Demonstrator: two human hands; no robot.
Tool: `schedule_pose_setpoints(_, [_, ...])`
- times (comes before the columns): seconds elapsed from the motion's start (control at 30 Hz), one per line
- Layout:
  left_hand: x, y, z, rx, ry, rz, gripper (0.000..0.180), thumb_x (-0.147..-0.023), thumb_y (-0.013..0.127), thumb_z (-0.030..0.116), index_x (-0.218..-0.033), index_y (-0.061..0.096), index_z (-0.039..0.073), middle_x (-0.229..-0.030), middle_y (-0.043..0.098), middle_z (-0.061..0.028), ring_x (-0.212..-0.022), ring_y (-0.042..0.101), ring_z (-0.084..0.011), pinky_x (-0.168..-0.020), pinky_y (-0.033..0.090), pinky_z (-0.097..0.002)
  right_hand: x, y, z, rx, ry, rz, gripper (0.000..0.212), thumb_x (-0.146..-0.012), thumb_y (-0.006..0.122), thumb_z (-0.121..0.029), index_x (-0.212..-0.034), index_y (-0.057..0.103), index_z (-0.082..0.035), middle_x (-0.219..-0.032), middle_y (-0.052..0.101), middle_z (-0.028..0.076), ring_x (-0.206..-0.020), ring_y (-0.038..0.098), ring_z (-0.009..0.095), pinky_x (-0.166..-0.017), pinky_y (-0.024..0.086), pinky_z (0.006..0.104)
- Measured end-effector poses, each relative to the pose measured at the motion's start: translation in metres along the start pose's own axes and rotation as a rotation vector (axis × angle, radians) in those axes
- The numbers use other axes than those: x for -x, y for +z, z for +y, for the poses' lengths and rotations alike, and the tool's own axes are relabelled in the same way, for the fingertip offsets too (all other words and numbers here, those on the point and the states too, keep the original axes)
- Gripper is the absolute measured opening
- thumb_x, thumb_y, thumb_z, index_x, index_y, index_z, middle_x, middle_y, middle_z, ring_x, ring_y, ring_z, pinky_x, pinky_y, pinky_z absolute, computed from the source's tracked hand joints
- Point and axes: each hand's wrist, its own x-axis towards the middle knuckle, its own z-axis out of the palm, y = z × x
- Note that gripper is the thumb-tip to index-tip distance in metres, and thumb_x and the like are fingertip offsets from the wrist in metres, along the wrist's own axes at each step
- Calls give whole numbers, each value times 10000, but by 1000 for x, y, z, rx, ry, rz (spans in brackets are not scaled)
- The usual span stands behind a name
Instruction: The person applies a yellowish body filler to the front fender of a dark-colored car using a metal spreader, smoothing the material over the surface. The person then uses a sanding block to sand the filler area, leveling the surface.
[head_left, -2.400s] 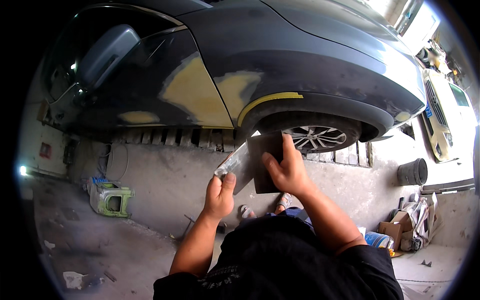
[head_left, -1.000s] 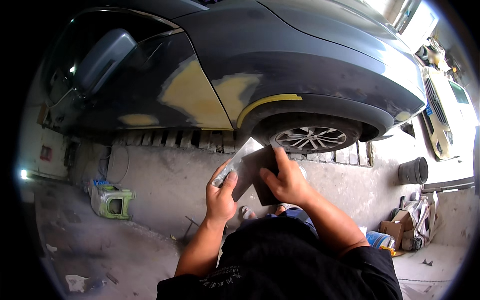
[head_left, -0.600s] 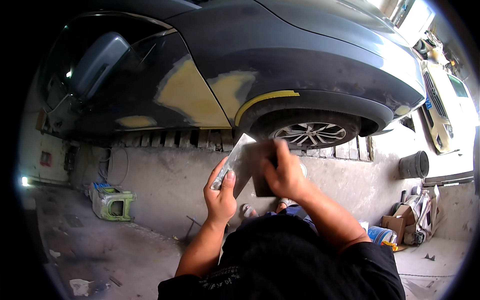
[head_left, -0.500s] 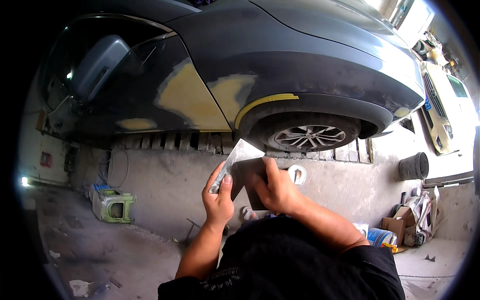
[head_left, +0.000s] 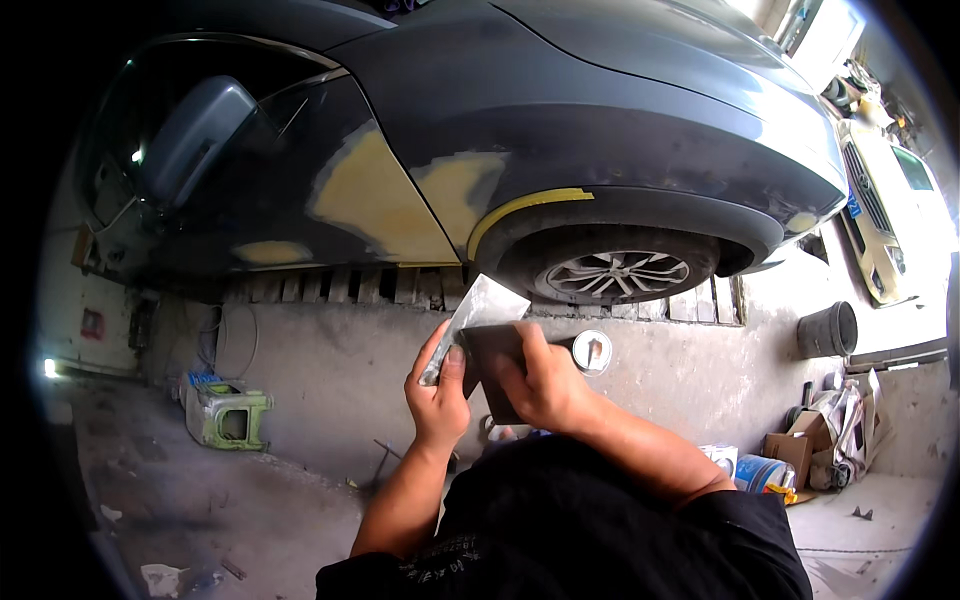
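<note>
In front of me I hold sandpaper, with a pale crinkled face (head_left: pixel 487 302) angled up toward the car and a dark flat part (head_left: pixel 497 346) lower down. Whether it is one folded sheet or two pieces I cannot tell. My left hand (head_left: pixel 437 395) grips the pale part's lower left edge, thumb on top. Closed on the dark part's right side is my right hand (head_left: pixel 550 378), its thumb pressing on the surface. Beyond them stands a dark grey car (head_left: pixel 640 140); sanded yellowish filler patches (head_left: pixel 360 195) cover its door and fender. Yellow tape (head_left: pixel 530 200) follows the wheel arch.
A round open tin (head_left: pixel 592 352) rests on the floor right of my hands, below the car wheel (head_left: pixel 620 275). A green stool (head_left: pixel 230 412) lies at left. Farther right are a dark bucket (head_left: pixel 828 330), cardboard boxes (head_left: pixel 788 452), a blue-white tub (head_left: pixel 762 474) and a pale vehicle (head_left: pixel 880 230).
My right hand has shifted slightly left and down, bringing the dark part of the sandpaper closer to my left hand. The left hand has barely moved.
</note>
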Motion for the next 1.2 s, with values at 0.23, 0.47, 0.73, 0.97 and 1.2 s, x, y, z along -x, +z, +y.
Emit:
schedule_pose_setpoints(0.23, [0, -1, -8, -1, -17, -7, 333, -957, 515, 104, -1235, 532, -78, -1098, 638, -114, -1008, 586, -162, -906, 442, -276, -4, -5, -1, -31, 72, -5, 341, -875, 543, -64, -1160, 384, 33, -700, 616, 263, -654, 618, 463, -547, 495, 479])
schedule_pose_setpoints(0.47, [-2, 2, 1, -30, -34, -39, 324, -953, 524, 101, -1227, 542, -71, -1066, 648, -108, -964, 599, -158, -872, 459, -274, -15, -11, 7, 7, 71, 96, 404, -843, 606, -64, -1176, 407, 48, -722, 618, 239, -642, 630, 417, -556, 495, 425])
schedule_pose_setpoints(0.73, [-6, -1, -5, -47, 10, -22, 328, -953, 542, 128, -1220, 555, -62, -1072, 651, -109, -949, 588, -141, -863, 449, -261, -25, -11, -6, -59, 174, 38, 434, -837, 601, -49, -1200, 390, 62, -786, 626, 280, -754, 625, 485, -630, 513, 473])
schedule_pose_setpoints(0.97, [-7, -19, -16, 484, -212, -107, 362, -933, 559, 110, -1256, 522, -48, -1143, 624, -123, -1036, 594, -184, -924, 451, -310, -66, -60, 41, -32, 288, 332, 278, -873, 587, -46, -1109, 457, 22, -825, 622, 119, -719, 603, 157, -622, 485, 301])
schedule_pose_setpoints(1.2, [-14, -4, -8, 784, -375, 168, 450, -927, 487, 136, -1349, 429, -10, -1289, 533, -121, -1197, 503, -233, -1037, 377, -377, -23, -31, 29, -121, 122, 325, 314, -908, 563, -54, -1211, 484, -30, -863, 646, 146, -753, 636, 200, -700, 499, 306])
